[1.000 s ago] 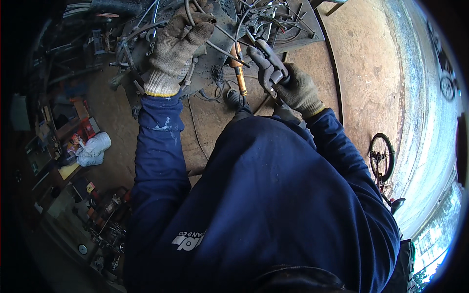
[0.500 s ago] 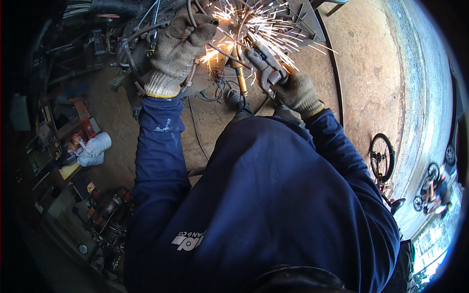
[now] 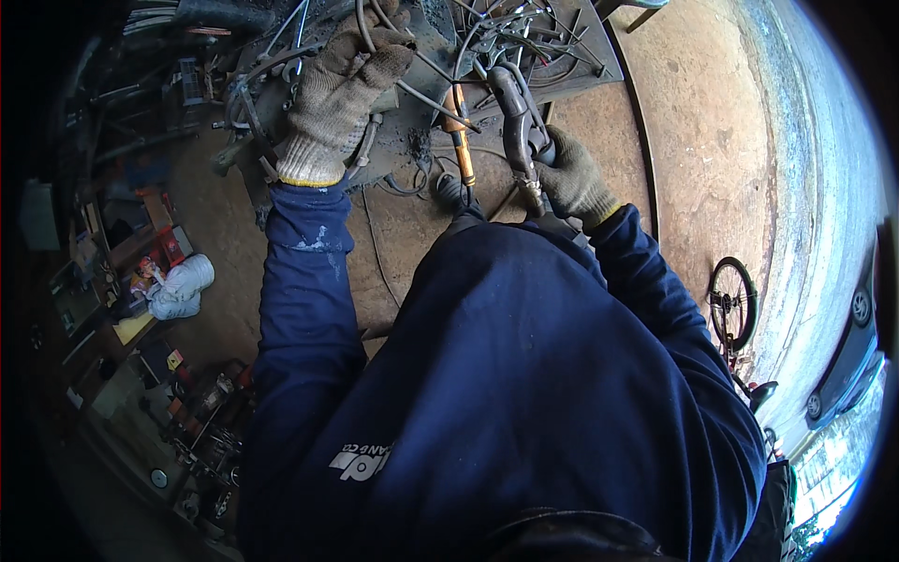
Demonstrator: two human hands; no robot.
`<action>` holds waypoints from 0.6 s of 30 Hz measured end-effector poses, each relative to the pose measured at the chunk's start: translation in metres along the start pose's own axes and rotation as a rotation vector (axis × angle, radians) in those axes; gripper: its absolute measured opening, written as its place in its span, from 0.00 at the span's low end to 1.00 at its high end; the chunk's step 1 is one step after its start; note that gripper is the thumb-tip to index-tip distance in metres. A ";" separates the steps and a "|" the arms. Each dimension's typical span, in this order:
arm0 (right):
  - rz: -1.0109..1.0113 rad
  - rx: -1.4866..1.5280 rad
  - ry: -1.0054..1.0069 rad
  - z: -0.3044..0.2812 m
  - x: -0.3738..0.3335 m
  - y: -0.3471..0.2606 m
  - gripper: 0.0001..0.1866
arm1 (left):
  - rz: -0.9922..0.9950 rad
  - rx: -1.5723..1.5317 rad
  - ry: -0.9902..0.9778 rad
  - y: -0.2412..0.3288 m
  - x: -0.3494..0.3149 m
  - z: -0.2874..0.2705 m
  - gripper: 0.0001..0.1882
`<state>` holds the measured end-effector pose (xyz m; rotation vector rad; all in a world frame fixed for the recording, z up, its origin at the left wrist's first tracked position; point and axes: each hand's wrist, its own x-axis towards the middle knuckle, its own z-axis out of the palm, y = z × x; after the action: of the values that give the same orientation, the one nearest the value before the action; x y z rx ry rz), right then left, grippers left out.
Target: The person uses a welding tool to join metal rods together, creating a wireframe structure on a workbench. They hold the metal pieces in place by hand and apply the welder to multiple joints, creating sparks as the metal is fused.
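Observation:
My left hand (image 3: 342, 94), in a knitted work glove, is closed around a bent grey metal rod (image 3: 426, 94) above the workbench. The rod's far end points toward a tool handle with orange and black parts (image 3: 459, 140) at the bench edge. My right hand (image 3: 573, 178), gloved too, grips a dark metal hand tool (image 3: 513, 117) that has a long rounded body and a lever along one side. The tool's far end is beside the rod, with a gap between them. My right fingertips are partly hidden behind the tool.
The dark metal workbench (image 3: 585, 94) bears several loose rods and hand tools (image 3: 524, 37). A cable (image 3: 375, 244) runs across the floor below. On the left are cluttered shelves and a white bag (image 3: 181, 286). A bicycle wheel (image 3: 732, 304) stands at the right; a blue car (image 3: 847, 356) is outside.
The bright sparks at the bench have stopped. My right hand has turned the tool more upright and drawn it away from the rod. Outside, a two-wheeler has left and a car has come in.

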<state>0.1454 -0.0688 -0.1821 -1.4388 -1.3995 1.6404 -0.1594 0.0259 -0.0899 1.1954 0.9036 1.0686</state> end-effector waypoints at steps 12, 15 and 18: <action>0.060 0.196 -0.096 -0.003 0.002 0.002 0.27 | 0.010 0.085 -0.012 0.000 -0.002 -0.004 0.24; 0.125 0.360 -0.133 -0.006 0.003 0.008 0.25 | 0.019 -0.175 -0.070 -0.004 0.003 0.003 0.24; -0.020 0.049 -0.030 0.000 -0.003 -0.009 0.24 | 0.096 -0.034 -0.067 -0.002 0.002 0.009 0.25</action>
<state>0.1438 -0.0685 -0.1730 -1.3735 -1.3769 1.6784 -0.1502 0.0252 -0.0909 1.2489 0.7800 1.1095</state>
